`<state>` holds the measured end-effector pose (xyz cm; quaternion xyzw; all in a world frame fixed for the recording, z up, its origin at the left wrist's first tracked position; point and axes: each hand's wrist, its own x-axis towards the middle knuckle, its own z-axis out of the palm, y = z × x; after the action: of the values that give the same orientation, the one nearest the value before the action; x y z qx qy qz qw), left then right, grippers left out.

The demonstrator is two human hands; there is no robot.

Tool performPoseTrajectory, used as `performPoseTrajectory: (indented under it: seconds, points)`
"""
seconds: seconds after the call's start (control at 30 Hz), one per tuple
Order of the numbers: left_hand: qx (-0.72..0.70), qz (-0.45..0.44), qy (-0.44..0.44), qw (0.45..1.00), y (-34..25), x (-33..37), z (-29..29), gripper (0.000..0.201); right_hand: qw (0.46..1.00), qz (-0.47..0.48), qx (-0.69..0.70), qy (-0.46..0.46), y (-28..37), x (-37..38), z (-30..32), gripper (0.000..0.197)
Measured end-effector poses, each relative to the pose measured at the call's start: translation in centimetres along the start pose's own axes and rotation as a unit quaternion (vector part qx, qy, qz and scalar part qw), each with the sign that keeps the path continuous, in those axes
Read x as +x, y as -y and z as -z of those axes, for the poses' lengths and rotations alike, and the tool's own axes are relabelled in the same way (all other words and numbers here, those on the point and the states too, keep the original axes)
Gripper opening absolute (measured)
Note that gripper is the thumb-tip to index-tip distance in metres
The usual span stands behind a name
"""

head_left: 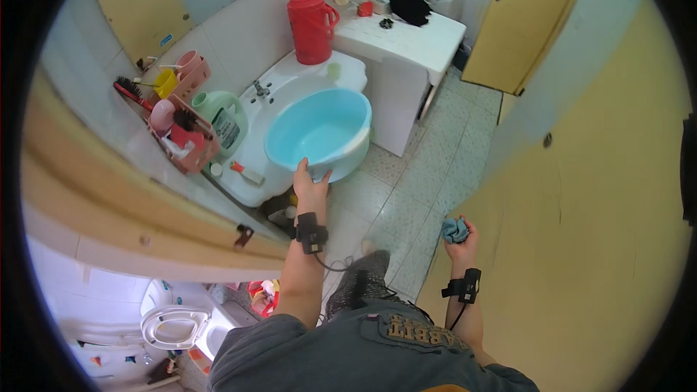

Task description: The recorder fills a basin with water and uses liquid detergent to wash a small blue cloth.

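A light blue plastic basin (319, 125) rests tilted over the white washbasin (255, 174). My left hand (311, 180) grips its near rim, thumb on the inner side and the other fingers against the outside wall. Out to the right, away from the basin, my right hand (463, 242) is closed around a crumpled blue-grey cloth (454, 230). A metal tap (261, 88) stands behind the basin. Near its left side lies a small brush with an orange handle (247, 172). Both wrists wear black strapped devices with cables.
A red thermos (311, 25) stands at the washbasin's back corner. Along the wall are a green jug (225, 123) and a pink rack (185, 149) of toiletries. A white counter (406, 40) holds dark cloth. A yellow door (581, 247) is close on my right; a toilet (174, 327) is lower left.
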<state>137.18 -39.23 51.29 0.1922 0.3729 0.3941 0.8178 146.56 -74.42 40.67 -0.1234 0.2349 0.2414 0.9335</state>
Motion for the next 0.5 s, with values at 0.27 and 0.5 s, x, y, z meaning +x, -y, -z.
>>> performPoseTrajectory:
  seconds: [0.27,0.5]
  points:
    - [0.167,-0.138,-0.008,0.976,-0.2,8.0,-7.1,0.051,0.995,-0.016,-0.101,0.01,2.5,12.1,-13.8,0.021]
    - [0.219,-0.156,-0.078,0.96,-2.0,12.9,-6.5,0.069,0.984,-0.112,-0.138,-0.012,-1.4,23.1,-18.9,0.02]
